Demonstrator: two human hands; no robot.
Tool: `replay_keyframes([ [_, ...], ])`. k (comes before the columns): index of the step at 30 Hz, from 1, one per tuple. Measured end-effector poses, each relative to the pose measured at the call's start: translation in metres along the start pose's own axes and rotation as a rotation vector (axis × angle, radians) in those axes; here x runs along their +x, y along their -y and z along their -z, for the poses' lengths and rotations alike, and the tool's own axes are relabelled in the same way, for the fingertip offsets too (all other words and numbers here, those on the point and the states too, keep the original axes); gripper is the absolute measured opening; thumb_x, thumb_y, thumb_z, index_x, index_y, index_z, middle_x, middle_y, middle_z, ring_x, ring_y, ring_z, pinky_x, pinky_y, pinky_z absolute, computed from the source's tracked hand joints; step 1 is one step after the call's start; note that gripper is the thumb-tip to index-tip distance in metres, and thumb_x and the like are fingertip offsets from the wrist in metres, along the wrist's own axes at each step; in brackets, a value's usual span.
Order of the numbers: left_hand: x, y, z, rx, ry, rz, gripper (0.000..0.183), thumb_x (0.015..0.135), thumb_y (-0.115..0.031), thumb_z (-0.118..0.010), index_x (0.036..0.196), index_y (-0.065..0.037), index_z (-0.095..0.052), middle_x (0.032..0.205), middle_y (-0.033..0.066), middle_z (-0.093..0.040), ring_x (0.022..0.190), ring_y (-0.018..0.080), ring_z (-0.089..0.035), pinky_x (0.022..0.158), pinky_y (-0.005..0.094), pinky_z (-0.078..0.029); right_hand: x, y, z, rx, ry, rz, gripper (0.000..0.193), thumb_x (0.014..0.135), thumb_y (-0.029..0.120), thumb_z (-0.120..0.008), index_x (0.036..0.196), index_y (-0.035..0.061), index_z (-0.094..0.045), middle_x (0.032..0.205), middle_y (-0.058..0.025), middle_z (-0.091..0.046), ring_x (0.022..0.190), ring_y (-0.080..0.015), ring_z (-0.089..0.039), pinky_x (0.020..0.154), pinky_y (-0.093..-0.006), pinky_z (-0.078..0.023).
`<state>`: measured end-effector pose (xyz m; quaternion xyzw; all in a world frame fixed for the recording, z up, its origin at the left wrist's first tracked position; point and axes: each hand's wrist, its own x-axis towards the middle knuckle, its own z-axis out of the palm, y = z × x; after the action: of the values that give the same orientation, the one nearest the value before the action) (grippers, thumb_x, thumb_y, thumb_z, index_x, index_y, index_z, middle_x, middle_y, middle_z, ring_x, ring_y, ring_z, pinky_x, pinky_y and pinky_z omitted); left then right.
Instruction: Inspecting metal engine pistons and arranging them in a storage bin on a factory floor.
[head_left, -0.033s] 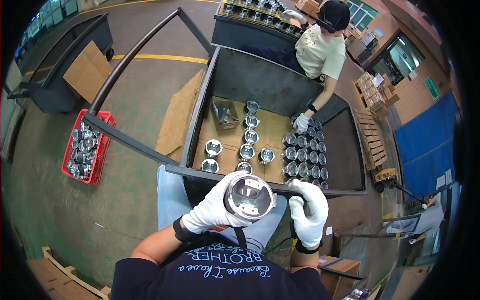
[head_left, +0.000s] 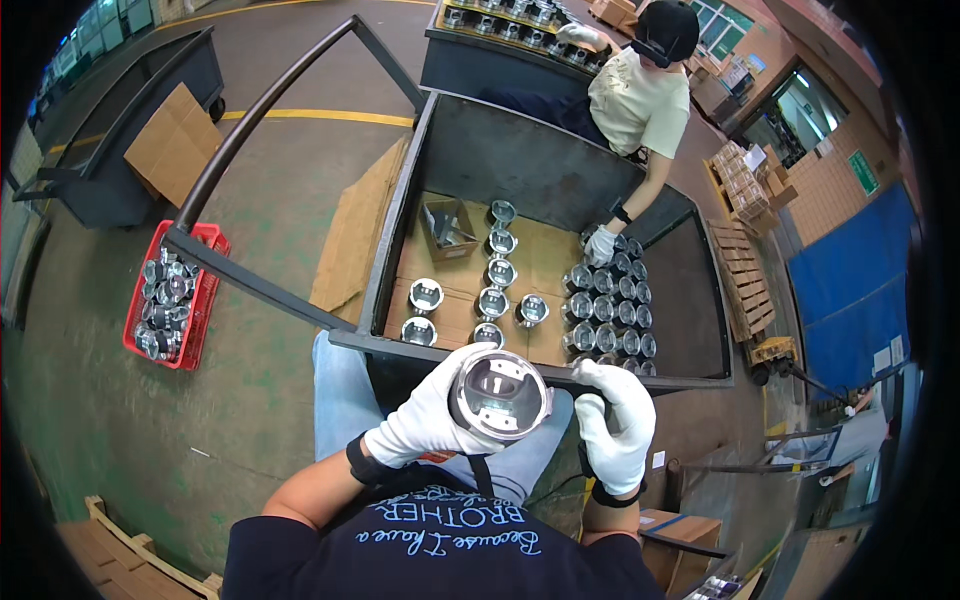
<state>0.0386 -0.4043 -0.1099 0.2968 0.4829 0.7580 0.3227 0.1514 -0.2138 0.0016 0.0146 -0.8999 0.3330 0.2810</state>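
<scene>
My left hand (head_left: 425, 415), in a white glove, is closed around a silver piston (head_left: 500, 395) in front of my chest, its round crown facing up. Beside it on the right is my right hand (head_left: 618, 425), also gloved. Its fingers are bent, with a gap between them and the thumb, and nothing shows in them. Just beyond both hands is a grey metal cart (head_left: 355, 341) lined with cardboard. A line of upright pistons (head_left: 501, 272) runs down its middle, near a single piston (head_left: 532, 311). Two more pistons (head_left: 426, 295) stand at the left, and a packed group (head_left: 603, 308) at the right.
A co-worker's gloved hand (head_left: 600, 246) touches the packed pistons from the far side. An open cardboard box (head_left: 449, 229) sits inside the cart. The cart's handle (head_left: 262, 108) juts left, near a red crate (head_left: 211, 300) of pistons on the floor. A pallet (head_left: 741, 277) is at the right.
</scene>
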Motion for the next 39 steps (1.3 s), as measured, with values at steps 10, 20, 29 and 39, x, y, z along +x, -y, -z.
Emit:
replay_keyframes([
  [10,0.006,-0.002,0.004,-0.043,0.060,-0.002,0.114,0.053,-0.018,-0.097,0.145,-0.001,-0.032,0.133,0.0095,-0.053,0.124,0.0196,-0.053,0.108,0.0354,-0.041,0.027,-0.021,0.027,-0.015,0.129,0.013,0.034,0.075,-0.002,-0.071,0.109,-0.0010,-0.068,0.093,-0.0136,-0.071,0.081,-0.0268,-0.068,0.074,-0.0332,-0.053],
  [20,-0.024,0.020,0.084,-0.596,-0.199,0.133,0.078,0.074,-0.029,-0.083,0.138,-0.003,-0.046,0.135,0.0149,-0.056,0.121,0.0269,-0.059,0.106,0.0430,-0.047,0.165,0.000,0.056,0.091,0.526,-0.060,0.037,0.078,0.000,-0.067,0.115,-0.0022,-0.067,0.085,-0.0103,-0.069,0.075,-0.0166,-0.067,0.073,-0.0282,-0.053],
  [29,-0.026,0.047,0.113,-0.810,-0.371,0.194,0.050,0.099,-0.026,-0.051,0.142,-0.001,-0.042,0.138,0.0189,-0.053,0.123,0.0315,-0.057,0.105,0.0475,-0.048,0.351,-0.141,-0.078,0.059,0.347,-0.113,0.031,0.091,0.012,-0.065,0.119,0.0007,-0.066,0.092,-0.0022,-0.067,0.078,-0.0075,-0.062,0.070,-0.0248,-0.051],
  [39,-0.019,0.075,0.133,-0.882,-0.600,0.206,0.086,0.077,-0.032,-0.082,0.144,-0.001,-0.039,0.140,0.0156,-0.052,0.128,0.0278,-0.052,0.111,0.0431,-0.040,0.280,-0.487,-0.317,-0.149,0.858,-0.426,0.034,0.085,0.024,-0.062,0.113,0.0065,-0.071,0.113,-0.0161,-0.070,0.107,-0.0305,-0.067,0.094,-0.0354,-0.050],
])
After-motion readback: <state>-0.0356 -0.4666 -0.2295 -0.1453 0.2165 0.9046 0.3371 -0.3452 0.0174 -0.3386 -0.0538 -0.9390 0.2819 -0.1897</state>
